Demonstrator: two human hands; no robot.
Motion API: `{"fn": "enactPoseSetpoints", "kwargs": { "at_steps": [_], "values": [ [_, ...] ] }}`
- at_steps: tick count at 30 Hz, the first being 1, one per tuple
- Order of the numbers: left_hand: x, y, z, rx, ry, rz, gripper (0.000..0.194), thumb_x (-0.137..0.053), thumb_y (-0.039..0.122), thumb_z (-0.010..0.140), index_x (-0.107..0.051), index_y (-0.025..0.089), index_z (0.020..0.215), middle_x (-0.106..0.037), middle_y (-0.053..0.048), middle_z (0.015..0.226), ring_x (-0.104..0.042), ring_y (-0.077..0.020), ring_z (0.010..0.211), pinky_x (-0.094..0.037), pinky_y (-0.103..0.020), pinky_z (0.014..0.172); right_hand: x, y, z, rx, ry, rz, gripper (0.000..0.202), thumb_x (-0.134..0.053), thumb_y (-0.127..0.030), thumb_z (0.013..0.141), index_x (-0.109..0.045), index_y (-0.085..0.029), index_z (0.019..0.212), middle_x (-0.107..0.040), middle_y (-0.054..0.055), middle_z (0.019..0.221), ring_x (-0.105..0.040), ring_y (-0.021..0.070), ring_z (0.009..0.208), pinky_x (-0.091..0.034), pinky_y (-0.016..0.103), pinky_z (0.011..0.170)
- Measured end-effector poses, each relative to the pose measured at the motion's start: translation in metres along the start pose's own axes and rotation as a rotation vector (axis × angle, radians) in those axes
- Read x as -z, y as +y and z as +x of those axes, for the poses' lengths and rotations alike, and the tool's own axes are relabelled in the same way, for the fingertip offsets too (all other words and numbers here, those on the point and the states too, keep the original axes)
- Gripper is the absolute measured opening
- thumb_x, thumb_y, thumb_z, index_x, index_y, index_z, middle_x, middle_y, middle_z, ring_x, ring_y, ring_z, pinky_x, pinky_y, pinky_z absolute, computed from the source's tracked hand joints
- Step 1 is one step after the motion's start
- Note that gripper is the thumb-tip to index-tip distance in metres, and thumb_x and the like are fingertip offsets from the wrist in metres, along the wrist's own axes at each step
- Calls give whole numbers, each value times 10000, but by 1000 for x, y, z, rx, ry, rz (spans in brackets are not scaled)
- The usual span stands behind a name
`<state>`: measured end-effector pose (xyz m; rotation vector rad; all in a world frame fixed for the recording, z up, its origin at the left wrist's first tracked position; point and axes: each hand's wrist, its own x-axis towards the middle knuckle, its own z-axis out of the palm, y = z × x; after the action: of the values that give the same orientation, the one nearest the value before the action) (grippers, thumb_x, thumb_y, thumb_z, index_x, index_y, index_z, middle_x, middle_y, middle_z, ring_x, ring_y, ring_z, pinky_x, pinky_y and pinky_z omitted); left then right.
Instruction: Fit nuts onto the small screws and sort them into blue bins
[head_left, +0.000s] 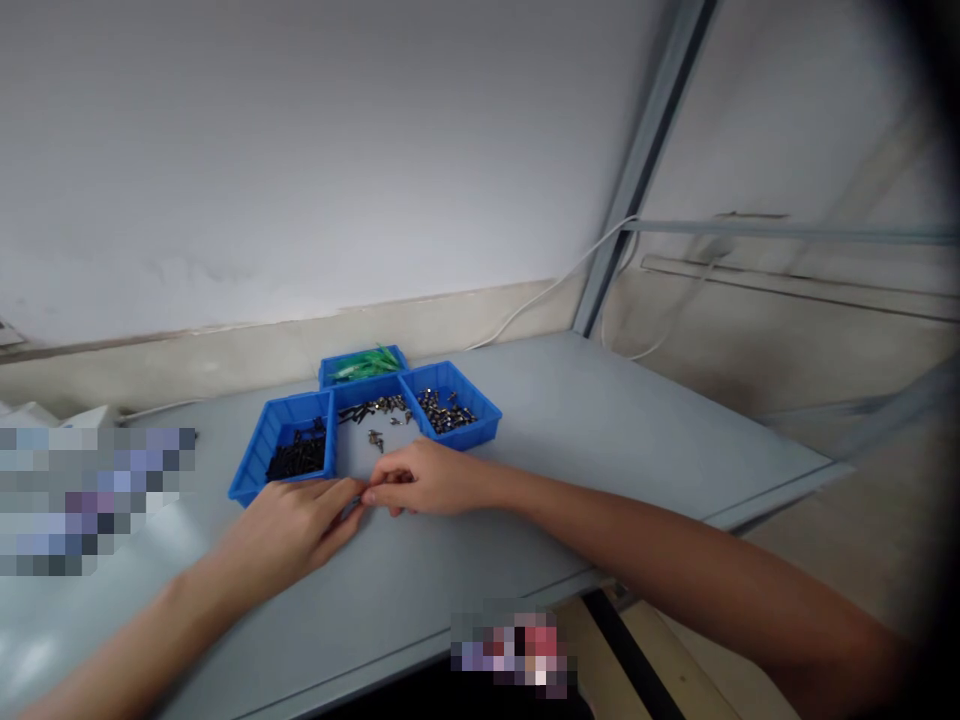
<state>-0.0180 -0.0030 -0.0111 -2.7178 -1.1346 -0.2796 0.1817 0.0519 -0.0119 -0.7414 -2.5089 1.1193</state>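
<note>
My left hand (304,520) and my right hand (424,478) meet fingertip to fingertip just above the grey table. Both are pinched closed; whatever sits between the fingertips is too small to make out. Behind my left hand is a blue bin (247,465) with black screw-like parts (298,452). Behind my right hand, another blue bin (478,432) holds small shiny metal parts (446,412). Loose metal pieces (376,438) lie between the two bins, with more dark and shiny pieces (379,405) farther back.
A third blue bin (325,376) with green pieces (367,364) stands at the back near the wall. The grey table (585,440) has a metal post (637,160) at its back right corner. A white cable (536,297) runs along the wall. Blurred patches cover the left and front.
</note>
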Motion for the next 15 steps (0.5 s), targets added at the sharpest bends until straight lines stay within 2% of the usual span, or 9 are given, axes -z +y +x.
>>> {"fn": "enactPoseSetpoints", "kwargs": {
  "at_steps": [6,11,15],
  "values": [
    [1,2,2,-17,11,-10,276,-323,306,915,-539,183,795,-585,14,626,-558,-113,528,-376,-232,483,-1,2,1,12,-29,-54,205,-479,-327,834,-588,-165,773,-610,-25,652,-493,65,533,-340,197,513],
    [0,2,2,-20,13,19,285,-313,314,918,-538,186,798,-587,11,628,-569,-122,542,-379,-238,483,-3,6,1,20,-25,21,203,-512,-350,816,-584,-162,840,-627,-9,688,-524,81,589,-371,207,556],
    [-3,-1,0,-34,37,15,263,-326,294,911,-553,185,834,-604,6,638,-583,-126,551,-393,-236,489,-5,9,6,-32,-49,91,189,-573,-317,771,-586,-152,864,-622,-5,691,-538,87,623,-381,200,558]
  ]
}}
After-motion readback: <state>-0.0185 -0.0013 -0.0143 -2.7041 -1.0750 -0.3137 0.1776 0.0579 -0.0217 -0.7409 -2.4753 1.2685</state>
